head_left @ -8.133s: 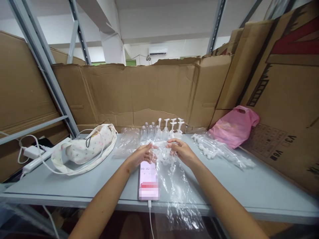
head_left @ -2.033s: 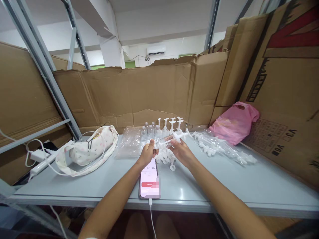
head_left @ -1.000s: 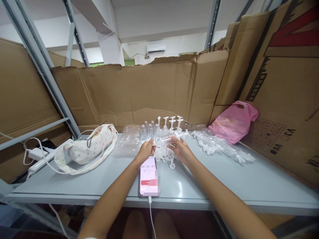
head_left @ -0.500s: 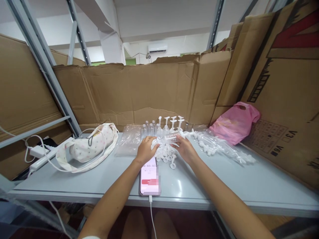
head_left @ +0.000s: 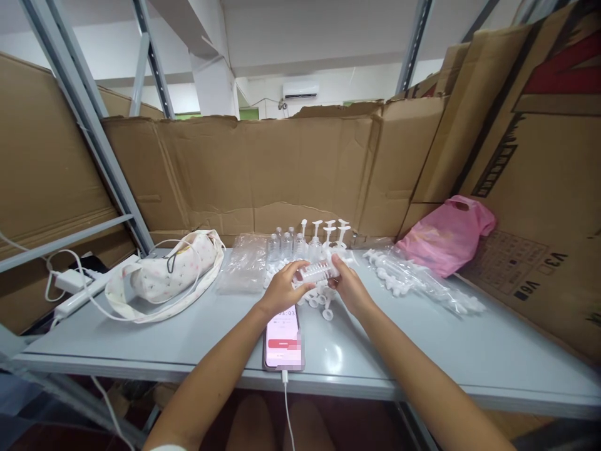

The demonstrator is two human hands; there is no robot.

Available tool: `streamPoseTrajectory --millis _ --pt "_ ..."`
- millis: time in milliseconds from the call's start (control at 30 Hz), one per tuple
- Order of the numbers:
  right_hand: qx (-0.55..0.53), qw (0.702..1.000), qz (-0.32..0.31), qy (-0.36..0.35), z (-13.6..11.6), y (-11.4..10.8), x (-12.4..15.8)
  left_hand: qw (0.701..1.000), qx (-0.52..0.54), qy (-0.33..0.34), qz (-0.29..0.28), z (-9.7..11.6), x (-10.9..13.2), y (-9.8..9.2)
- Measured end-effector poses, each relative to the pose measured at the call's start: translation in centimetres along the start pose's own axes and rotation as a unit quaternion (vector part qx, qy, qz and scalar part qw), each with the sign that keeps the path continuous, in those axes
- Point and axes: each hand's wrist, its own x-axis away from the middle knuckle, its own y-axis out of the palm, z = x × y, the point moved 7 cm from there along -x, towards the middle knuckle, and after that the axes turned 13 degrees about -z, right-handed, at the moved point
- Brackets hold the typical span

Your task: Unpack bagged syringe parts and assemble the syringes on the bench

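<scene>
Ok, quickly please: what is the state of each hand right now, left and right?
Left hand: closed on the left end of the small clear bottle.
Right hand: closed on the bottle's right end.

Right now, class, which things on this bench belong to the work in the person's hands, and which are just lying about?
In the work:
- clear small bottle, held by left hand and right hand
- loose white pump parts
- standing bottles
- bagged pumps

Lying about:
- phone
- cloth pouch
- pink bag
- power strip
</scene>
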Motion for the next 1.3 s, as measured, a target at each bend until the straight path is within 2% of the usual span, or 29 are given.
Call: streamPoseTrajectory --millis 100,167,333,433,600,700,767,867,933,1100,1300 --pt "-0.006 1.000 0.001 -0.005 -0.1 0.1 0.1 0.999 0.034 -0.020 -0.036 -0.4 0.0 0.2" --pt "0.015 1.000 -0.007 -0.010 -0.2 0.1 0.1 0.997 0.062 -0.024 -0.038 -0.6 0.0 0.1" --pt "0.079 0.996 -0.029 -0.038 -0.7 -0.4 -0.3 0.994 0.109 -0.017 0.021 -1.3 -0.1 -0.4" --pt "0.054 0.998 0.004 -0.042 -1.0 -1.5 -0.5 0.996 0.075 0.005 0.044 -0.9 0.0 -0.8" --pt "0.014 0.991 0.112 -0.078 -2.6 -5.5 -0.9 0.997 0.057 0.008 0.059 -0.8 0.2 -1.6" --pt "0.004 0.982 0.148 -0.116 -4.4 -8.9 -1.7 0.995 0.061 -0.007 0.084 -1.4 0.2 -2.2" --pt "0.054 0.968 0.210 -0.124 -5.5 -11.8 -2.2 0.992 0.068 -0.023 0.102 -2.0 0.2 -2.5" --pt "0.266 0.921 0.275 -0.070 -6.9 -14.9 -3.7 0.988 0.085 -0.052 0.121 -2.7 0.3 -2.8" --pt "0.409 0.872 0.270 0.003 -6.8 -15.8 -5.4 0.986 0.089 -0.062 0.127 -2.8 0.3 -2.8" --pt "0.472 0.846 0.235 0.075 -4.3 -16.7 -8.9 0.988 0.078 -0.057 0.123 -2.6 0.4 -2.8" --pt "0.522 0.822 0.204 0.104 -2.6 -16.5 -11.8 0.992 -0.013 -0.016 0.125 -1.6 0.6 -2.7"
